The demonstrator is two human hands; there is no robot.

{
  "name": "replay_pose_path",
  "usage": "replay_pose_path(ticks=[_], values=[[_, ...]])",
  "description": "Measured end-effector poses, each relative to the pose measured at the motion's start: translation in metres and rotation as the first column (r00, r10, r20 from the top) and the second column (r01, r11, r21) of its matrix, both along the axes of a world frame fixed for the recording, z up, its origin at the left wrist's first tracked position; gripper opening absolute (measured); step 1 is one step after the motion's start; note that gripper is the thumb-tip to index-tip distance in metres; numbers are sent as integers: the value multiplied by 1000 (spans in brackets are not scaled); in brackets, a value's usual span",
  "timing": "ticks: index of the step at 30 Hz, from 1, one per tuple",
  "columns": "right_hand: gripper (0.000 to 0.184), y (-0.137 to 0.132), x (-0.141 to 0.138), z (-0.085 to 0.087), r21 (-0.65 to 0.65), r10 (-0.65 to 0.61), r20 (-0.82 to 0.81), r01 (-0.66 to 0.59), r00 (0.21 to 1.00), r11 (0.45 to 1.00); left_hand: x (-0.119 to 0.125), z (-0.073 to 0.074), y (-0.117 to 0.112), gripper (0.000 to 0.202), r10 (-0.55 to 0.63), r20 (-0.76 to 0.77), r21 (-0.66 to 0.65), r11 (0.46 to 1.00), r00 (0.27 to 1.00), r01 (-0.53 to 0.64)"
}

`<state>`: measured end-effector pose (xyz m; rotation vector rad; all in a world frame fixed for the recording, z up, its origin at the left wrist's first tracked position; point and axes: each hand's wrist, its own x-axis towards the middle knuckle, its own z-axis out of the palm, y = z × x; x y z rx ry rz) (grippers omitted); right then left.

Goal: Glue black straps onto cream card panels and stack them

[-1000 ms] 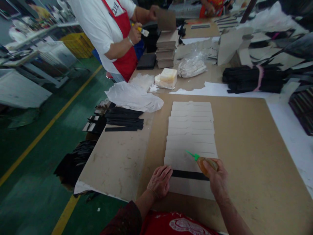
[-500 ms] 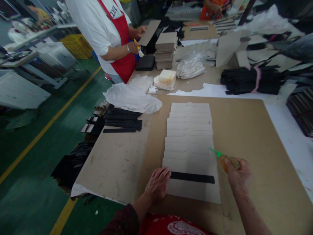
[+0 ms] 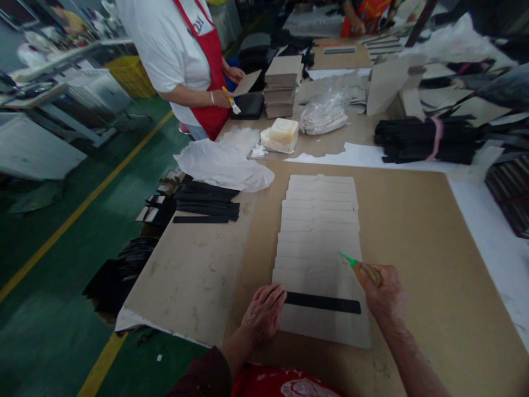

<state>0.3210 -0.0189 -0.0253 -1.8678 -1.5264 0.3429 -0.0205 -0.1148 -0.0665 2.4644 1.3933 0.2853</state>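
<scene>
Black strips (image 3: 206, 201) lie beyond and left of your left hand (image 3: 263, 312), which rests flat, palm down, at the end of a black band (image 3: 324, 302); push sideways there and the band could skew. Between your hands, pale overlapping panels (image 3: 314, 242). Over them points the green nozzle (image 3: 349, 259) of the bottle (image 3: 372, 274) your right hand (image 3: 388, 295) grips: squeeze too hard, and drips might mark them.

In the lower right, the right hand (image 3: 387, 295) holds a green-tipped bottle (image 3: 374, 275); lower centre, the left hand (image 3: 263, 313) touches a black strip (image 3: 324, 302).
</scene>
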Motion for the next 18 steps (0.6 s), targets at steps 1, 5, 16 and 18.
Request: replay_pose_path(ticks=[1,5,16,18], values=[[44,0,-3,1,5,13,1,-13,1000,1000,0,1,0,62,0,-2,1,1000,1000,0],[40,-3,3,5,30,0,36,-1,999,1000,0,2,0,63,-1,-7,6,1000,1000,1],[40,-3,9,7,36,-11,82,9,997,999,2,5,2,58,13,-9,31,999,1000,-13],[38,-2,-5,9,22,27,36,-28,999,999,2,5,1,58,16,-8,28,999,1000,-16]])
